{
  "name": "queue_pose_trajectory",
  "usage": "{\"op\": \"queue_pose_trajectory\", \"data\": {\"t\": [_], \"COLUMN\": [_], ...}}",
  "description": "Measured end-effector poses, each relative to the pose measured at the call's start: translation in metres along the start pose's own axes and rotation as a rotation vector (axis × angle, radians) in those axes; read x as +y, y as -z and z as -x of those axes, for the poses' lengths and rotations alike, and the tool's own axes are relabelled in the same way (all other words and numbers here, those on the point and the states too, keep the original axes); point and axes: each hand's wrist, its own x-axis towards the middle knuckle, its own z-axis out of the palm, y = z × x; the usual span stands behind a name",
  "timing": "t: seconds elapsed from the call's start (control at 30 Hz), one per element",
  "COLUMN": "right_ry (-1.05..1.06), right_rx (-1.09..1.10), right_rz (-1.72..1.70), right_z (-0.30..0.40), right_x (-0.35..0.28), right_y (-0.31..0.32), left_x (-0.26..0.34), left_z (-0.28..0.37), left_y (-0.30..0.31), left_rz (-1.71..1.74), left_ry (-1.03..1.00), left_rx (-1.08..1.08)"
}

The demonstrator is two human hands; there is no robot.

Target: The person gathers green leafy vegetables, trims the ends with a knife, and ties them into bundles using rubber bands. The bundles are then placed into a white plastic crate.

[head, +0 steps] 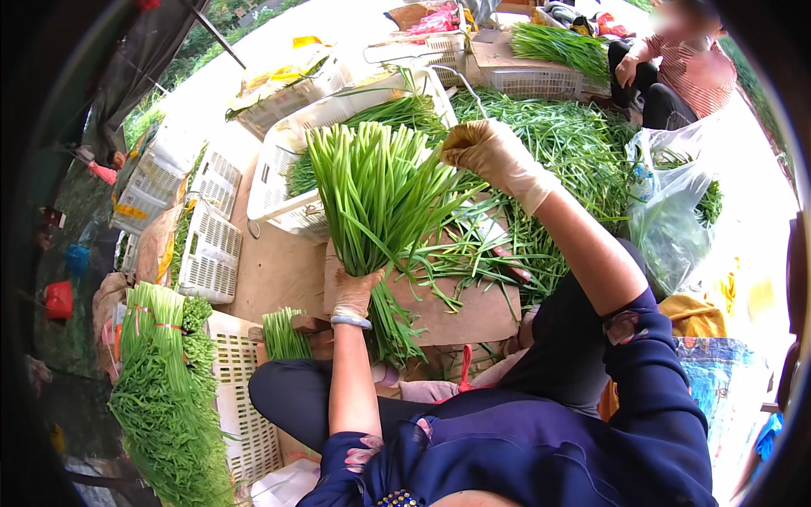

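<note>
My left hand (pixel 358 295), gloved and with a pale bangle at the wrist, is closed around a large bunch of garlic chives (pixel 374 190). Blunt ends fan out upward, and thinner leaves hang below the fist. At the bunch's upper right is my gloved right hand (pixel 494 158), fingers curled in at the outermost stalks; whether it pinches one is hidden. Beneath the bunch lies a brown board (pixel 469 310) strewn with loose leaves. A knife with a reddish-brown handle (pixel 512 261) rests among them, its blade partly covered.
Beyond the board spreads a heap of loose chives (pixel 538 139). A white plastic crate (pixel 279 184) with greens stands ahead. Tied bunches (pixel 168 355) lie at left on another crate (pixel 244 386). A clear plastic bag (pixel 671 209) is at right; another person (pixel 678 76) sits behind it.
</note>
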Motion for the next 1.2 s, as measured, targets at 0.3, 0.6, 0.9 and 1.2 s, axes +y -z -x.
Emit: {"op": "queue_pose_trajectory", "data": {"t": [0.3,0.6,0.9,1.2], "right_ry": [0.302,0.087,-0.273,-0.171], "right_rx": [0.326,0.359,-0.125,-0.129], "right_rz": [-0.228,0.207,-0.224,-0.657], "right_z": [-0.016,-0.018,-0.015,0.009], "right_x": [-0.001,0.067,0.091,0.057], "right_y": [0.141,0.123,0.021,-0.014], "left_x": [0.013,0.023,0.029,0.023], "left_z": [0.014,0.016,0.011,0.008], "left_y": [0.011,0.014,0.013,0.029], "left_rz": [0.091,0.004,0.069,-0.004], "left_ry": [0.041,0.089,0.017,0.011], "left_rx": [-0.036,-0.018,-0.233,-0.261]}}
